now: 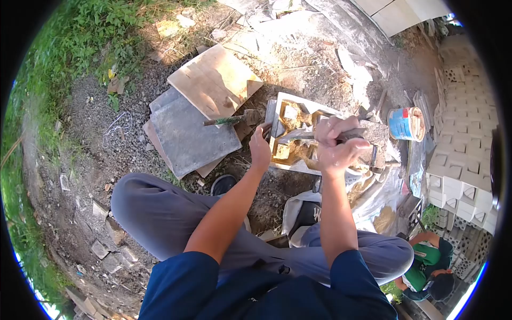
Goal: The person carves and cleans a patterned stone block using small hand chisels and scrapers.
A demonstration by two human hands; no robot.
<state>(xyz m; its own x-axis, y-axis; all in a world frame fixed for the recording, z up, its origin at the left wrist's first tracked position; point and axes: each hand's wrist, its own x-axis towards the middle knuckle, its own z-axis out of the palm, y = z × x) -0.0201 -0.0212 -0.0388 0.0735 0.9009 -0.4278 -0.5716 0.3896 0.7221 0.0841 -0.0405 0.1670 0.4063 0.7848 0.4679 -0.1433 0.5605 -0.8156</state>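
Observation:
In front of me lies a pale rectangular mold (308, 101) with yellowish-brown hollows inside and grey, cement-like material in parts of it. My left hand (260, 149) is at the mold's left end, its fingers curled against the outer edge. Over the right part of the mold, my right hand (341, 140) is wrapped round the handle of a trowel (301, 135). The trowel's grey blade reaches left across the hollows. A rough block-like surface (380, 140) shows just right of my right hand, partly hidden by it.
Left of the mold lie a wooden board (213, 80) and grey slabs (194, 136), with a green-bristled brush (224, 121) near them. A blue-labelled bucket (406, 124) stands to the right. Pale blocks (458, 160) are stacked beyond. Another person (426, 261) is at lower right.

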